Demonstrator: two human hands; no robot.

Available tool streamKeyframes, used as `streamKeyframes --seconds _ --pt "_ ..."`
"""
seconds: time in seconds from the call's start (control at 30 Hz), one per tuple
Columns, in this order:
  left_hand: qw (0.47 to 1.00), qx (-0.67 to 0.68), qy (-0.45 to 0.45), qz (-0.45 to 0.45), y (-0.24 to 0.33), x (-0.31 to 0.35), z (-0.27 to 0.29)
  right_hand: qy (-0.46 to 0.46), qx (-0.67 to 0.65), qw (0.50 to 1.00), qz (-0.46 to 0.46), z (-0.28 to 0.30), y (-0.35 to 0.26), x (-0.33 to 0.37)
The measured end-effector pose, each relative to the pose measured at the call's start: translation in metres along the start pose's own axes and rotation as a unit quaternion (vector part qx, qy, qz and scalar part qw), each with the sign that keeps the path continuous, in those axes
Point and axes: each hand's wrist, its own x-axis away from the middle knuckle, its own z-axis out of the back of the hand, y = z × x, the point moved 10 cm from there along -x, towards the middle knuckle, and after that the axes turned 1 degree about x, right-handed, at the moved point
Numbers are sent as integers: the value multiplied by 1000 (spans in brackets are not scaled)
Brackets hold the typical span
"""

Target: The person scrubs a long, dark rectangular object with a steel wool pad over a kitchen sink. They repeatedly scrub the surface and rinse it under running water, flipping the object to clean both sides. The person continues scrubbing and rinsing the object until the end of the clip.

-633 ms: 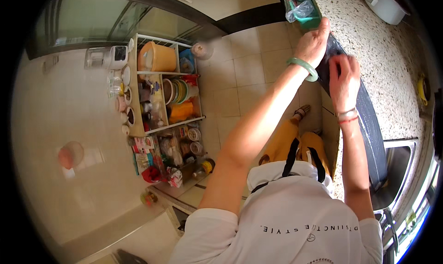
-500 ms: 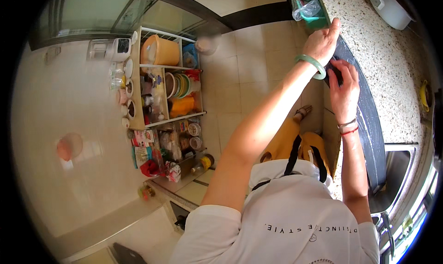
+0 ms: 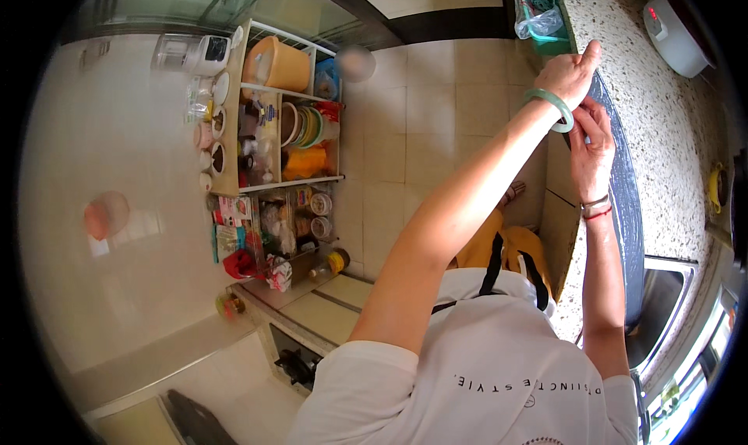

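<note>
My left hand (image 3: 564,79), with a green bangle (image 3: 555,106) at the wrist, reaches over the counter's edge. Its fingers look bent together, with most of them hidden behind the hand, and one digit points upward. Just below it, my right hand (image 3: 595,145) has its fingers curled into a pinch close to the left wrist. Whatever either hand grips is hidden. Beside the right hand and forearm runs a long dark blue-black strip (image 3: 626,188) with whitish streaks, lying along the counter's edge. What it is I cannot tell.
A speckled stone counter (image 3: 662,149) bears a white appliance (image 3: 676,32) and a green bin with a plastic bag (image 3: 538,21) hangs at its far end. A steel sink (image 3: 689,277) sits near my right elbow. To the left stands a crowded shelf rack (image 3: 343,179) on the tiled floor (image 3: 436,94).
The view has shifted a little, so both hands appear farther right. The dark thing that showed between my hands is now out of sight. The right fingers have drawn closer to the left wrist.
</note>
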Motion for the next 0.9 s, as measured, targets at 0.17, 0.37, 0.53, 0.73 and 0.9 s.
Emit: streamKeyframes --seconds 0.17,0.37,0.53,0.73,0.9 --pt "998 19 38 -38 -16 -5 15 -44 71 996 24 13 -6 27" --pt "1000 2 7 -18 -8 -2 6 -78 70 994 -20 11 -7 34" --pt "1000 9 -2 -17 -3 -5 -2 -50 62 997 13 -5 -23 12" --pt "1000 -24 1 15 -8 3 8 -91 67 993 -39 24 15 51" --pt "999 23 16 -16 -5 3 8 -96 25 994 -47 -2 -2 31"
